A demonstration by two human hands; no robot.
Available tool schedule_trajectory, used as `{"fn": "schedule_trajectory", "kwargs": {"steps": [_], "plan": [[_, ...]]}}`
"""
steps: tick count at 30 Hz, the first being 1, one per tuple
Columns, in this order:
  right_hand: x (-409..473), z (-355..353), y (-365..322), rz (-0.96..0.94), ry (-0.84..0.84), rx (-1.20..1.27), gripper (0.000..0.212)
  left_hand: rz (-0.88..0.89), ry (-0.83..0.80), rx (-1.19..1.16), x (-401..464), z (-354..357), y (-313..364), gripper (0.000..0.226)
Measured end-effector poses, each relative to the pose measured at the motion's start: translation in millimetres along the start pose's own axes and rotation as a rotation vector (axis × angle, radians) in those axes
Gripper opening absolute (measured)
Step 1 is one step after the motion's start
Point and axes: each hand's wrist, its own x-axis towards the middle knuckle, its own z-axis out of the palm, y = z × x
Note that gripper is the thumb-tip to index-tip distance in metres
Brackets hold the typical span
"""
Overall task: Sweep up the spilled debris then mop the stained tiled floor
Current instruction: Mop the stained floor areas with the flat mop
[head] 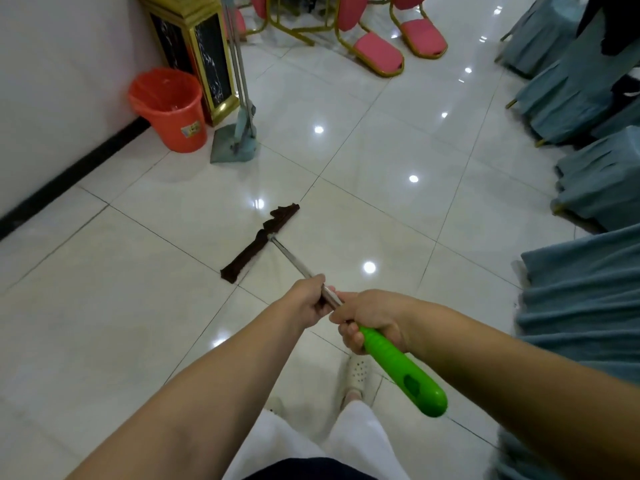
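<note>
Orange bucket (173,110) and dustpan (235,140) stand far left by the wall. Left hand (308,303) fingers wrap the mop (294,261) shaft, hiding part of it; the shaft runs from near right to far left, its dark head (259,242) flat on the tiled floor (104,306). Right hand (374,317) grips the green handle (401,372).

I see even, bright overhead light; round glare spots dot the glossy pale tiled floor (346,161). Shadows are soft and faint. My wide lens bows the black skirting strip (69,174) at the edge, and the corners look slightly soft.
</note>
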Motion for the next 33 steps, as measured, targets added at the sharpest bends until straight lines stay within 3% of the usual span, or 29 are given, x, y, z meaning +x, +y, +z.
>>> {"fn": "schedule_trajectory", "kwargs": {"steps": [6,15,23,33], "plan": [[21.8,-24.0,-44.0,0.011,-0.006,-0.107,0.041,0.045,0.071,-0.141,21.9,27.6,30.8,0.034],[17.6,-110.6,-78.2,0.058,-0.068,-0.281,0.038,0.064,0.159,-0.213,40.2,106.0,33.3,0.024],[-12.2,-185.7,-101.0,0.132,-0.214,-0.477,0.047,0.014,0.084,-0.412,30.8,151.3,8.5,0.023],[6.4,-178.5,-120.6,0.189,-0.292,-0.57,0.046,0.001,0.083,-0.614,9.5,137.7,14.2,0.014]]}}
